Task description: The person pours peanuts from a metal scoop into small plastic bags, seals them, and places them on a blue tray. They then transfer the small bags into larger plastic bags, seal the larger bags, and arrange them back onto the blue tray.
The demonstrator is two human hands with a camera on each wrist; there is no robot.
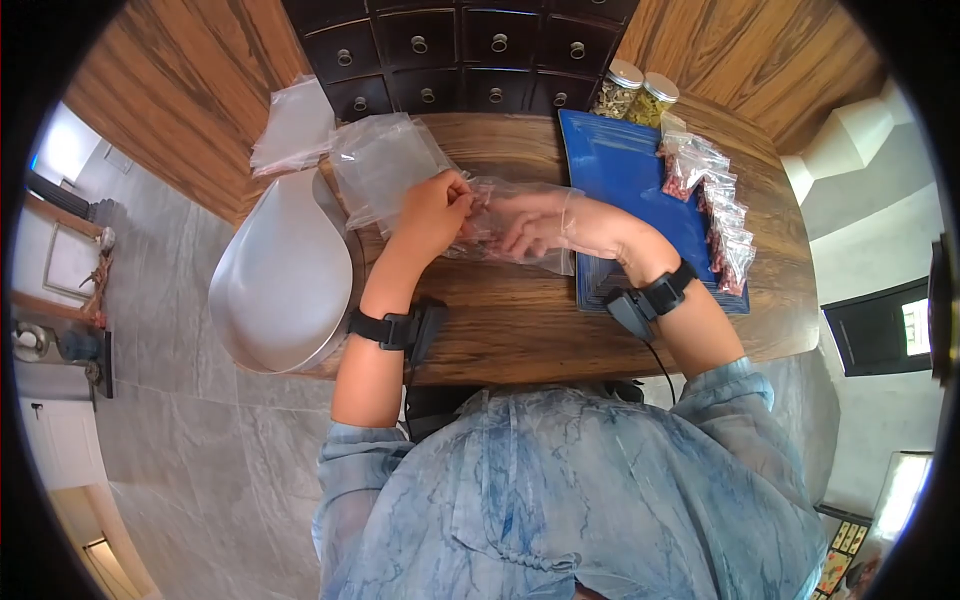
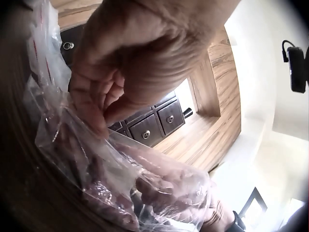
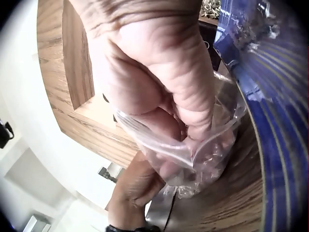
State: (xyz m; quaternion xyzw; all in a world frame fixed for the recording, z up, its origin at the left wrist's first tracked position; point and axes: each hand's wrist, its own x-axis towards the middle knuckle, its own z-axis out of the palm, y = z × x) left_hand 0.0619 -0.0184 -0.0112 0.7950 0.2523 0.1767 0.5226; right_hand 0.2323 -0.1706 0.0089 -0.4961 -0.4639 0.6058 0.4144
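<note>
My left hand (image 1: 432,215) pinches the edge of a clear zip bag (image 2: 159,152) between thumb and fingertips. My right hand (image 1: 592,228) reaches through the bag's mouth (image 3: 193,162), its fingers (image 3: 169,123) inside up to about the knuckles. In the left wrist view, small reddish contents (image 2: 108,195) show through the crinkled film, close to the right fingertips. Glare and folds blur them, and I cannot tell whether the right fingers grip any of it. The bag lies low over the wooden table (image 1: 500,320), between the two hands.
To the right, a blue tray (image 1: 610,160) carries a row of small bags with red contents (image 1: 725,215). Behind it stand two lidded jars (image 1: 650,100). Flat clear bags (image 1: 385,160) and a large grey-white scoop-shaped tray (image 1: 285,290) are at left. A dark drawer cabinet (image 1: 460,60) stands behind.
</note>
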